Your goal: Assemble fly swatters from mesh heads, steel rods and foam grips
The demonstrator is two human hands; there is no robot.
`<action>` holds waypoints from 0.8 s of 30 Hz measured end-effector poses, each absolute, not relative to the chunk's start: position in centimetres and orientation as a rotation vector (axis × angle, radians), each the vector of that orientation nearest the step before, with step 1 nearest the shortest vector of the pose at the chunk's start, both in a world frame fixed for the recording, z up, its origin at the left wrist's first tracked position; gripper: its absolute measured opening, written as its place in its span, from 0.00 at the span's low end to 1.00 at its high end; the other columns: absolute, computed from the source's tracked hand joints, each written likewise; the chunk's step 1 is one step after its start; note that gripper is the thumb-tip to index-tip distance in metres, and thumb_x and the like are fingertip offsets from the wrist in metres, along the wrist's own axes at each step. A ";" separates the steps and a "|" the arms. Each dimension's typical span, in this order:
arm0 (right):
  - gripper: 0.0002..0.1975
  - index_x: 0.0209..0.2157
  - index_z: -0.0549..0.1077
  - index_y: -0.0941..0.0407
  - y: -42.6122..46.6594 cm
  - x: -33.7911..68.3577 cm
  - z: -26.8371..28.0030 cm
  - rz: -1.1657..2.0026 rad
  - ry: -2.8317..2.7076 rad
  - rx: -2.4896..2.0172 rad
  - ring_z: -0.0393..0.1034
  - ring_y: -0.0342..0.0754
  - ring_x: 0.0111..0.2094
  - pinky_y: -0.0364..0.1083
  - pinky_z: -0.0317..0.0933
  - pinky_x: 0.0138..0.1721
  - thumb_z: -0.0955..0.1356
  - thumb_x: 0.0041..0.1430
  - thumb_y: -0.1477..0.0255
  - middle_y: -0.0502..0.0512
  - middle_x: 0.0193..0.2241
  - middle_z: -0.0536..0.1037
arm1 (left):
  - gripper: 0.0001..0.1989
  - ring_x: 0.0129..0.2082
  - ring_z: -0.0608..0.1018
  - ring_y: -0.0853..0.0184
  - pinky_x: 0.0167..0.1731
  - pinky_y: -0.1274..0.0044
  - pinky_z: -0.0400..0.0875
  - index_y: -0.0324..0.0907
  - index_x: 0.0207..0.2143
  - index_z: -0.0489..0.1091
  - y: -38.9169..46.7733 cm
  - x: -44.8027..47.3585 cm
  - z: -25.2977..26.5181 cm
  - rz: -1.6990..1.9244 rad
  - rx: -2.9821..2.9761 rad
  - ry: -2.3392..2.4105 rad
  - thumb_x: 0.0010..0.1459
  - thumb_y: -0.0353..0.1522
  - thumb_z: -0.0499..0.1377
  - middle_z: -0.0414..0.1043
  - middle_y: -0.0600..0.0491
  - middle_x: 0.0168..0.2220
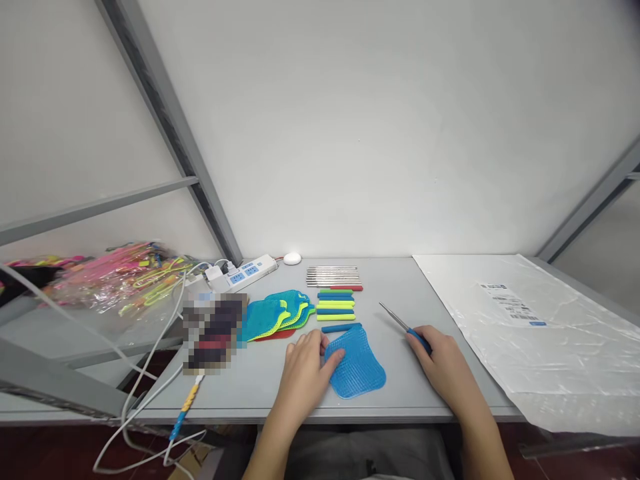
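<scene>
My left hand (305, 363) is closed on the narrow end of a blue mesh fly swatter head (357, 367), thumb on top. The mesh lies over the grey table near its front edge. Just behind it, a blue handle sleeve (341, 328) partly shows. To the right, my right hand (436, 353) is wrapped round the blue grip of a thin metal rod (395, 315), which points up and left. The rod's tip is apart from the mesh. Further back lie several yellow, blue and green handle sleeves (335, 305) in a row.
Several metal rods (333, 275) lie behind the sleeves, beside a red sleeve (347, 288). Left of them are stacked mesh swatter heads (267, 317), a power strip (245, 273) and a blurred-out object (215, 333) with a cable. A white plastic package (540, 353) covers the table's right side.
</scene>
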State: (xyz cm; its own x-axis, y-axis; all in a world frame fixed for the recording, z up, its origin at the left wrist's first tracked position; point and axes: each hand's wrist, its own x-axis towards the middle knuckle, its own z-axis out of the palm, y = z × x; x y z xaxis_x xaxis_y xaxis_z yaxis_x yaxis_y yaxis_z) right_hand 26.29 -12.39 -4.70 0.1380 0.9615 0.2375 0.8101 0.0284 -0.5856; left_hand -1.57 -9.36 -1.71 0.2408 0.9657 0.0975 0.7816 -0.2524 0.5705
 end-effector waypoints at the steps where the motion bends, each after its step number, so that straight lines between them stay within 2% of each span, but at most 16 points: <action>1: 0.17 0.39 0.72 0.53 -12.4 26.3 -4.7 0.320 -1.704 -1.810 0.70 0.55 0.37 0.54 0.60 0.42 0.58 0.67 0.57 0.56 0.37 0.78 | 0.17 0.36 0.70 0.58 0.39 0.69 0.60 0.45 0.33 0.63 -9.5 -1.7 -1.5 0.605 2.076 1.577 0.63 0.48 0.50 0.70 0.52 0.33; 5: 0.17 0.39 0.72 0.52 -12.3 26.2 -4.9 0.315 -1.702 -1.824 0.71 0.55 0.38 0.54 0.60 0.43 0.58 0.67 0.56 0.56 0.37 0.78 | 0.19 0.36 0.68 0.58 0.37 0.71 0.59 0.45 0.31 0.62 -9.9 -1.9 -1.1 0.571 1.981 1.478 0.65 0.49 0.46 0.70 0.53 0.32; 9: 0.17 0.39 0.72 0.52 -12.4 26.1 -4.9 0.302 -1.711 -1.848 0.71 0.54 0.38 0.54 0.60 0.44 0.59 0.67 0.57 0.54 0.38 0.78 | 0.17 0.36 0.68 0.59 0.37 0.73 0.60 0.45 0.30 0.65 -10.1 -1.4 -1.4 0.678 1.853 1.319 0.63 0.48 0.52 0.71 0.53 0.33; 12: 0.16 0.39 0.72 0.51 -12.5 26.3 -5.0 0.301 -1.706 -1.873 0.70 0.54 0.38 0.54 0.60 0.44 0.60 0.66 0.57 0.53 0.38 0.78 | 0.17 0.33 0.71 0.63 0.34 0.75 0.64 0.44 0.33 0.68 -10.2 -0.1 -2.1 0.936 1.478 1.153 0.62 0.48 0.54 0.71 0.53 0.31; 16: 0.16 0.40 0.71 0.51 -12.7 26.6 -5.2 0.312 -1.698 -1.890 0.69 0.54 0.39 0.54 0.61 0.43 0.59 0.67 0.57 0.53 0.38 0.77 | 0.19 0.37 0.74 0.66 0.36 0.79 0.68 0.45 0.41 0.70 -10.0 1.7 -2.7 1.496 0.813 1.147 0.57 0.49 0.60 0.72 0.54 0.35; 18: 0.15 0.40 0.71 0.51 -12.8 26.3 -5.3 0.303 -1.709 -1.876 0.69 0.54 0.38 0.54 0.62 0.43 0.60 0.66 0.57 0.54 0.38 0.77 | 0.19 0.33 0.73 0.71 0.30 0.82 0.66 0.48 0.43 0.69 -9.5 2.3 -2.4 1.640 0.535 1.114 0.56 0.49 0.62 0.69 0.57 0.32; 21: 0.14 0.41 0.71 0.51 -13.1 24.7 -5.3 0.333 -1.787 -1.788 0.69 0.54 0.39 0.53 0.63 0.43 0.61 0.66 0.57 0.54 0.37 0.77 | 0.16 0.20 0.64 0.77 0.19 0.85 0.58 0.49 0.40 0.66 -8.4 2.5 -1.3 1.676 0.350 0.950 0.55 0.44 0.65 0.59 0.62 0.24; 24: 0.13 0.44 0.72 0.50 -13.4 22.6 -5.2 0.441 -1.896 -1.662 0.70 0.53 0.41 0.52 0.65 0.44 0.60 0.67 0.59 0.54 0.40 0.78 | 0.16 0.18 0.62 0.77 0.19 0.84 0.57 0.47 0.37 0.62 -7.7 2.5 -0.7 1.694 0.341 0.844 0.54 0.38 0.67 0.56 0.64 0.22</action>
State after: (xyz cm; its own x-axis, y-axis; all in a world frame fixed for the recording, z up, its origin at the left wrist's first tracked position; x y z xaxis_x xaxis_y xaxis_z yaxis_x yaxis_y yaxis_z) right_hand 22.64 -13.37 -5.19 -0.0614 0.9775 0.2017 0.7880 0.1715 -0.5914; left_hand 2.51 -7.66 -0.65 -0.3030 0.9314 -0.2017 -0.7222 -0.0863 0.6863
